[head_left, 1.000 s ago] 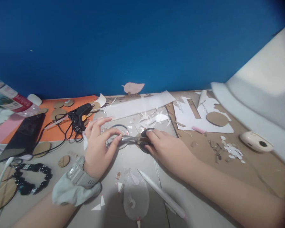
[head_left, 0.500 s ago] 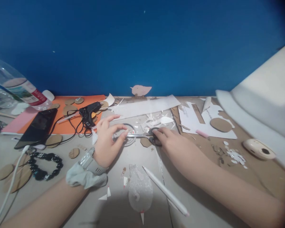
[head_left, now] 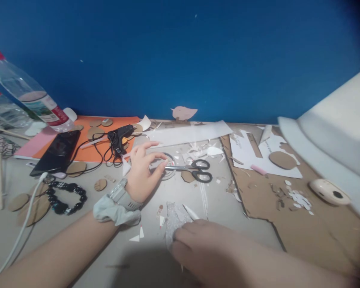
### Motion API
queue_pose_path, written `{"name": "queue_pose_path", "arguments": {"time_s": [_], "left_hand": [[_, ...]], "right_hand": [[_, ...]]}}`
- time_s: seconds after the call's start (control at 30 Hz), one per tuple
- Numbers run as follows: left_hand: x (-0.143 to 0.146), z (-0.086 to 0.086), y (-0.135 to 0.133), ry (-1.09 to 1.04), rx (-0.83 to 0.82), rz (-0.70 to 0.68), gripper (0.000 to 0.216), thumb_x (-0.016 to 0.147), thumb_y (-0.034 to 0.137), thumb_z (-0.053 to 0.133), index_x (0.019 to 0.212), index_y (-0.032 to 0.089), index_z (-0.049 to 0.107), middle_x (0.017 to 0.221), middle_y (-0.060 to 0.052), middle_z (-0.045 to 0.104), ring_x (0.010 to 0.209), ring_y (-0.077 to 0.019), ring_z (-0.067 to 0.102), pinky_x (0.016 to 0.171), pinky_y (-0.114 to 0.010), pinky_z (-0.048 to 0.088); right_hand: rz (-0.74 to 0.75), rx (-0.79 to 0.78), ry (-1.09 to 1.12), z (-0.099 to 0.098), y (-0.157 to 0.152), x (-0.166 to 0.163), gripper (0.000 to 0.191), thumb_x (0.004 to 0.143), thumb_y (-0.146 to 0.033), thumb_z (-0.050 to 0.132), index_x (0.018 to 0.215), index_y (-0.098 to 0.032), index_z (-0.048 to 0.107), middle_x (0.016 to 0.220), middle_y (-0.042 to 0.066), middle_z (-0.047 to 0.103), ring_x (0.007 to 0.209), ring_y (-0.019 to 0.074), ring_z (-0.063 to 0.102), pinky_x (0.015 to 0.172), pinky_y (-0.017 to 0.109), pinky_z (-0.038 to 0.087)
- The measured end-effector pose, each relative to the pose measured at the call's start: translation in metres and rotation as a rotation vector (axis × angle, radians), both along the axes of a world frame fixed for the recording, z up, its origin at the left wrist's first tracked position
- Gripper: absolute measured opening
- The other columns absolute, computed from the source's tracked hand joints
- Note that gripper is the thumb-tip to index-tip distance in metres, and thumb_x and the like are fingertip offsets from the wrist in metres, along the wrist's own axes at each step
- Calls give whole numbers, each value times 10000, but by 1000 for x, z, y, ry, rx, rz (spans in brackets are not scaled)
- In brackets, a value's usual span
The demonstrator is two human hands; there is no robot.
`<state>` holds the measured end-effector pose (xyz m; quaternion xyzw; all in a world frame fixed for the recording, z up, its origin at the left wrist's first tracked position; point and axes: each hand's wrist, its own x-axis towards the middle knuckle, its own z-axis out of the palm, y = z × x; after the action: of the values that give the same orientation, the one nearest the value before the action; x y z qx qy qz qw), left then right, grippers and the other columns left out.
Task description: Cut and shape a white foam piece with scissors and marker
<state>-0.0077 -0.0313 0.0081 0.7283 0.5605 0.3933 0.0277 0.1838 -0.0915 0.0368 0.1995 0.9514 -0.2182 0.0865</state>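
My left hand (head_left: 142,174), with a watch and a grey scrunchie at the wrist, rests on the table with thumb and fingers closed around a clear tape ring (head_left: 169,175). Black-handled scissors (head_left: 195,170) lie free on the table just right of the ring, their blades pointing at my left fingertips. My right hand (head_left: 198,244) is low in view, its fingers curled down over a silver glittery cutout (head_left: 173,218) and a white pen (head_left: 191,212). Only the pen's tip shows from under the hand. What the fingers grip is hidden.
A black glue gun (head_left: 118,138) with its cord lies on orange paper (head_left: 78,154). At the left are a phone (head_left: 57,152), a plastic bottle (head_left: 33,100), a black bead bracelet (head_left: 64,196) and cardboard discs. A brown cardboard sheet (head_left: 273,208) with scraps lies right, beside white foam (head_left: 333,136).
My right hand let go of the scissors, which now lie on the table, and drew back toward me onto the silver cutout and pen. The left hand stays on the tape ring.
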Motion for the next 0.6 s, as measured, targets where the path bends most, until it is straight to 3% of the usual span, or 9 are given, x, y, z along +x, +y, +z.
{"name": "queue_pose_path", "arguments": {"time_s": [0.1,0.43,0.6], "left_hand": [[0,0,0,-10,10,-7,72,832,223,588,852,207,655,1185,-87,552,1146,-250,474,1001,-463,291],[0,-2,1,-17,9,-26,89,844,242,576,853,200,654,1175,-80,560,1144,-246,474,1011,-454,281],[-1,-2,1,-23,6,-33,103,847,249,572,849,191,657,1179,-87,557,1147,-252,479,1013,-456,274]], "right_hand": [[125,57,-45,1,-2,-7,230,750,-358,658,865,-159,657,782,53,655,637,200,556,572,314,420],[4,-157,-21,11,5,-1,50,747,-216,585,788,-190,592,780,-8,619,623,125,502,541,222,367],[1,-168,-40,22,8,2,51,735,-212,620,744,-187,577,762,-10,610,645,129,506,570,223,381]]}}
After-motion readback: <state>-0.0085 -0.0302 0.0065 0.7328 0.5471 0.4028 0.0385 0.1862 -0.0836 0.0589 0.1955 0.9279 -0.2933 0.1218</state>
